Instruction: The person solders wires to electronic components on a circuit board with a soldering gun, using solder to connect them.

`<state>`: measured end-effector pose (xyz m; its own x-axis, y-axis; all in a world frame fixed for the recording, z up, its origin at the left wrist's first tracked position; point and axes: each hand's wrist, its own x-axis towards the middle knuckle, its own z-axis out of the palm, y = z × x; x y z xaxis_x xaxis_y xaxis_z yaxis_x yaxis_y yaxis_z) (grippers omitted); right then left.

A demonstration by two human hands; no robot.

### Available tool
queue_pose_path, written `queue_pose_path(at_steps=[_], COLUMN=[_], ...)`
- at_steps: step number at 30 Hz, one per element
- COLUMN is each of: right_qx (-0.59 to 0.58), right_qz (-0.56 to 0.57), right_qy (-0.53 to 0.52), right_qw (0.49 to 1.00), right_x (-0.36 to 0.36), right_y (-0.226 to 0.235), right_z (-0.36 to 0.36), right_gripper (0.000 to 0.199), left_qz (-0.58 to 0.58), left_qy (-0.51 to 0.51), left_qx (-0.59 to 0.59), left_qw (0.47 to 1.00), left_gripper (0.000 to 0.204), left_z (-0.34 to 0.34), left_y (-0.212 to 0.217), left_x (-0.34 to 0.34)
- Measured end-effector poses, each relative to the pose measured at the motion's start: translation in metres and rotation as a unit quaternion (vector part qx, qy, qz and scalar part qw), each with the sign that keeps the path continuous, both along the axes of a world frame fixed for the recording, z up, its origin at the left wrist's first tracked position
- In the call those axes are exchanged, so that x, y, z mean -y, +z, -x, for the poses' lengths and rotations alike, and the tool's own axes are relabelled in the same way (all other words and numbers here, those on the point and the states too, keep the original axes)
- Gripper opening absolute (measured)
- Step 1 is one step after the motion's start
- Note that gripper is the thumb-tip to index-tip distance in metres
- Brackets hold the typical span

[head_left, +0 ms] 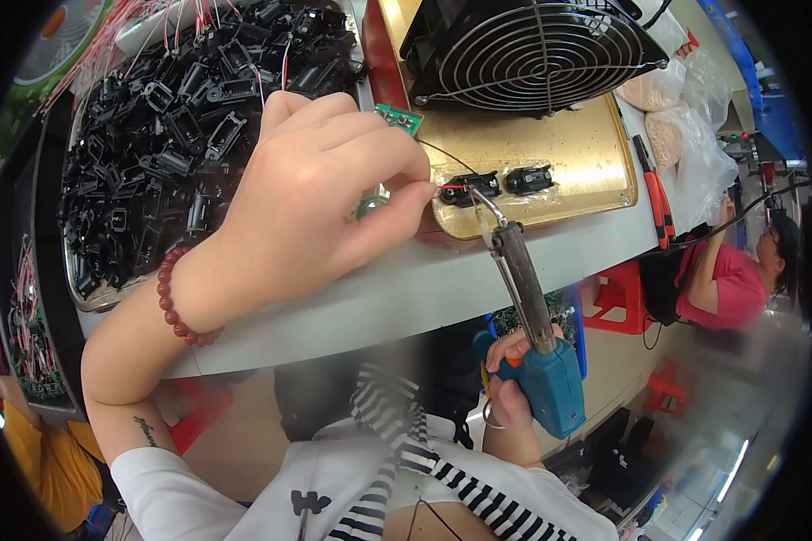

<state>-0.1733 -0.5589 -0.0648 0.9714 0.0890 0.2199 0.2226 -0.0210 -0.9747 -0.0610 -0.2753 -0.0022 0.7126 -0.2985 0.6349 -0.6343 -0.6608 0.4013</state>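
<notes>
My left hand pinches a thin red wire between thumb and forefinger. The wire's end meets a small black plastic housing on the gold tray. My right hand is wrapped around the handle of a teal soldering gun, below the table edge. Its bent tip touches or nearly touches the housing where the red wire ends. A green circuit board shows behind my left fingers, and a dark wire runs from there toward the housing. A second black housing sits to the right.
A black fan with a wire guard stands at the back of the gold tray. Many black housings fill a tray at left. Red-handled pliers lie at right, near plastic bags. A person in pink sits at far right.
</notes>
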Motion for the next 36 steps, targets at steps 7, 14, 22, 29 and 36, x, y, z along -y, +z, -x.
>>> queue_pose_path(at_steps=[7,14,22,29,36], right_qx=[-0.007,0.016,0.025,0.010,0.016], right_qz=[-0.015,0.064,0.072,0.065,0.051], right_qy=[-0.015,-0.006,-0.009,-0.010,-0.020], right_qw=[1.000,0.998,0.997,0.998,0.998], right_x=[-0.0049,-0.0039,-0.0020,-0.0017,-0.0047], right_y=[0.0016,0.0062,0.0070,0.0040,0.0004], right_z=[0.0019,0.0008,0.0015,0.0023,0.0020], right_gripper=[0.042,0.041,0.039,0.037,0.035], left_qz=[-0.002,0.007,0.004,0.005,0.003], left_qy=[-0.001,-0.004,-0.004,-0.006,-0.003], left_qx=[-0.002,0.004,0.005,0.009,0.007], left_qw=[1.000,1.000,1.000,1.000,1.000], left_gripper=[0.011,0.011,0.012,0.012,0.012], left_z=[0.0001,-0.0001,0.0006,-0.0004,-0.0001], left_y=[-0.0002,-0.0018,-0.0006,-0.0010,-0.0021], left_x=[-0.0006,-0.0013,-0.0004,-0.0006,-0.0011])
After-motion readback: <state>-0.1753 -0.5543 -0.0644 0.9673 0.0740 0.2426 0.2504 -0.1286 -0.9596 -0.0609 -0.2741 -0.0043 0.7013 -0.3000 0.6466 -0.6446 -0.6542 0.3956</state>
